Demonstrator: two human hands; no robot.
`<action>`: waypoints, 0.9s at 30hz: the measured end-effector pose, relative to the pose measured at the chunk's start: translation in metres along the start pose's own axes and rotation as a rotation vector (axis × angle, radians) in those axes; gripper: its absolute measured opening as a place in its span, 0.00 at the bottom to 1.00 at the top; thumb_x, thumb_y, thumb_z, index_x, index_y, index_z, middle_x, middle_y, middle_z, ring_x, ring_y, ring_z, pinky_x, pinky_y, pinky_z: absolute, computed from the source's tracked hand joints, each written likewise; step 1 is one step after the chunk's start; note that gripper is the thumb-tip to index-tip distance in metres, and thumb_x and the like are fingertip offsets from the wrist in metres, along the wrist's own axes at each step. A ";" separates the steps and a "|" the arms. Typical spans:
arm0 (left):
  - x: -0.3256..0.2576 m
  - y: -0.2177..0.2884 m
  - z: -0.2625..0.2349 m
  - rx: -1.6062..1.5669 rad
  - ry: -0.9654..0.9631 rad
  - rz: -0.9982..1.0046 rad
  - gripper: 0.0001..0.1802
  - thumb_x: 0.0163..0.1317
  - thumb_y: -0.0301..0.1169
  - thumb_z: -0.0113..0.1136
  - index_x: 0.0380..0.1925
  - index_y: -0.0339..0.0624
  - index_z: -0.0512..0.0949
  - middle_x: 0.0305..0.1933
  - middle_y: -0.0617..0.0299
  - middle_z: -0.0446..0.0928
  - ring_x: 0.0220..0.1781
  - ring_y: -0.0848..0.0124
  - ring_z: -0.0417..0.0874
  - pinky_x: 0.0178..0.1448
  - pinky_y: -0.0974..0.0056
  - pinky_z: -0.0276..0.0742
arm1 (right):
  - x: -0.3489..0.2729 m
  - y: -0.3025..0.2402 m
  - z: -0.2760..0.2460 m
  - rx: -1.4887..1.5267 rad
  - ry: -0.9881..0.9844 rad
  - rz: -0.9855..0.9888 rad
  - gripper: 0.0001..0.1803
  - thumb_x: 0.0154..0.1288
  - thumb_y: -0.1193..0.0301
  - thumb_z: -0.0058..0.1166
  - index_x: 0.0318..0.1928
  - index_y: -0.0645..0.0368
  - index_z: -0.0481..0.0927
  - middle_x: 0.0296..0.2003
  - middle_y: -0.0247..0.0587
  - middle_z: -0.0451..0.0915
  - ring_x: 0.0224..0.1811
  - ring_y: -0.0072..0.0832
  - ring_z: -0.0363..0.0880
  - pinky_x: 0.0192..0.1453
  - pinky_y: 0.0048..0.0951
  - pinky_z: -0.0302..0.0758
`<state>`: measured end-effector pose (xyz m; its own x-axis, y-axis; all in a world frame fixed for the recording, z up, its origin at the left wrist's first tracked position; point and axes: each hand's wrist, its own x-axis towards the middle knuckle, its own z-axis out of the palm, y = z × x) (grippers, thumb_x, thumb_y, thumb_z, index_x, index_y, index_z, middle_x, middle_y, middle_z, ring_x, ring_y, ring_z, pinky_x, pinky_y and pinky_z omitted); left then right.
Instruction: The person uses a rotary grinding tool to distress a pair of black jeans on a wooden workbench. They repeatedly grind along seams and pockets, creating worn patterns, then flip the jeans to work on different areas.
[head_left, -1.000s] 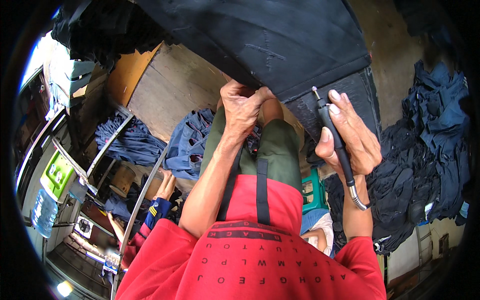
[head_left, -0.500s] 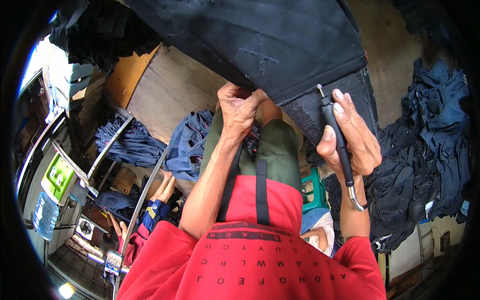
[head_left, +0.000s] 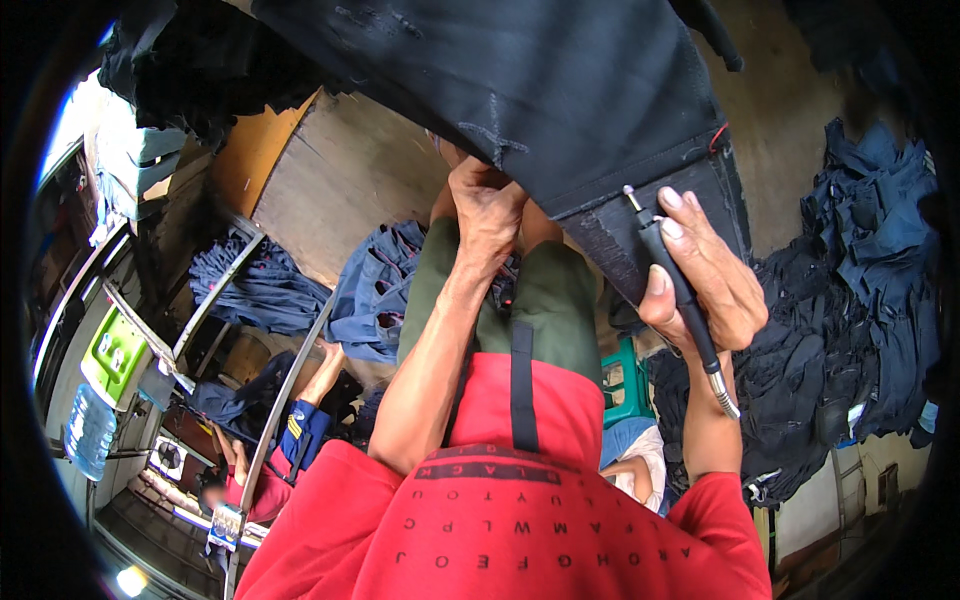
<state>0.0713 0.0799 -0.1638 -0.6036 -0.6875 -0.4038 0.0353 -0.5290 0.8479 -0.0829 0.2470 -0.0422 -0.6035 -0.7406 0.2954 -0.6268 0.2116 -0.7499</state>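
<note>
A dark denim garment (head_left: 590, 100) spreads across the top of the view, with a stitched band and pale scuffed marks, one cross-shaped. My left hand (head_left: 488, 210) is closed on its lower left edge, the fingertips hidden behind the cloth. In my right hand (head_left: 715, 275) is a black pen-shaped rotary grinder (head_left: 685, 295), held between thumb and fingers. Its small pale tip points up at the stitched band; whether it touches the cloth I cannot tell. A metal spring sleeve shows at the grinder's lower end. A red thread (head_left: 717, 138) lies at the band's right end.
Dark denim garments (head_left: 800, 360) are heaped at the right. Blue denim piles (head_left: 375, 300) lie at the left of my legs. Beyond a metal rail (head_left: 285, 405) sits another person (head_left: 265, 490). A green plastic stool (head_left: 625, 385) stands near my right thigh.
The cloth has shifted slightly left and down, and its red thread now shows. My left hand has moved a little right and down. The grinder's tip has dropped slightly left and down.
</note>
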 end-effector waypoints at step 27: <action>0.001 -0.003 -0.006 0.006 -0.063 0.018 0.17 0.68 0.16 0.73 0.56 0.34 0.87 0.58 0.60 0.90 0.56 0.70 0.89 0.63 0.61 0.84 | -0.003 0.000 0.000 -0.087 0.064 0.018 0.19 0.60 0.78 0.65 0.53 0.70 0.89 0.46 0.63 0.92 0.53 0.54 0.94 0.64 0.50 0.90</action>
<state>0.0754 0.0778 -0.1685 -0.6517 -0.6641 -0.3664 0.0419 -0.5139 0.8568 -0.0811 0.2488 -0.0432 -0.6434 -0.6945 0.3221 -0.6545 0.2807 -0.7021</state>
